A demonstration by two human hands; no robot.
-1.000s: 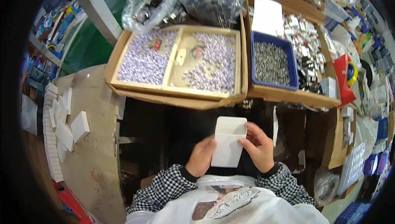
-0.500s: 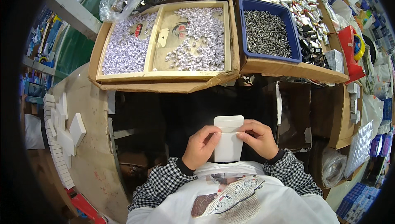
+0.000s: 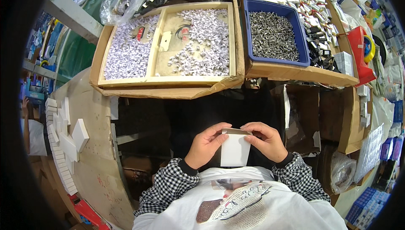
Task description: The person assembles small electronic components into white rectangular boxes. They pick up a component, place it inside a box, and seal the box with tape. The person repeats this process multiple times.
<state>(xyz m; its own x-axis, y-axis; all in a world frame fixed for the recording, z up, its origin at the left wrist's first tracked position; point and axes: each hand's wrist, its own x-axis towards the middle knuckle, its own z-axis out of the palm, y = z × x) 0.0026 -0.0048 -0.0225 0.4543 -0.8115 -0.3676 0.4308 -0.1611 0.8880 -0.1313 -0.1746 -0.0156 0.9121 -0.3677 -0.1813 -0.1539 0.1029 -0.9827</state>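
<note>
A small white cardboard box point(image 3: 235, 152) is held in front of my body, between both hands. Its top edge shows a greyish-brown strip where the flap is bent over. My left hand point(image 3: 206, 146) pinches the upper left corner, thumb on the near face and fingers behind. At the upper right corner, my right hand point(image 3: 267, 143) grips in the same way, its thumb pressed on the near face. The fingers behind the box are partly hidden.
Flat white boxes point(image 3: 67, 145) lie on the left table point(image 3: 99, 145). Ahead stand a divided wooden tray point(image 3: 155, 52) of small white pieces and a blue bin point(image 3: 303, 46) of small metal parts. A red tape dispenser point(image 3: 357, 55) stands far right. Another person's arm point(image 3: 26, 124) shows far left.
The box's top flap, upright and flat before, is now bent away from me, and both hands have shifted up to the top corners. Another person's arm has appeared at far left.
</note>
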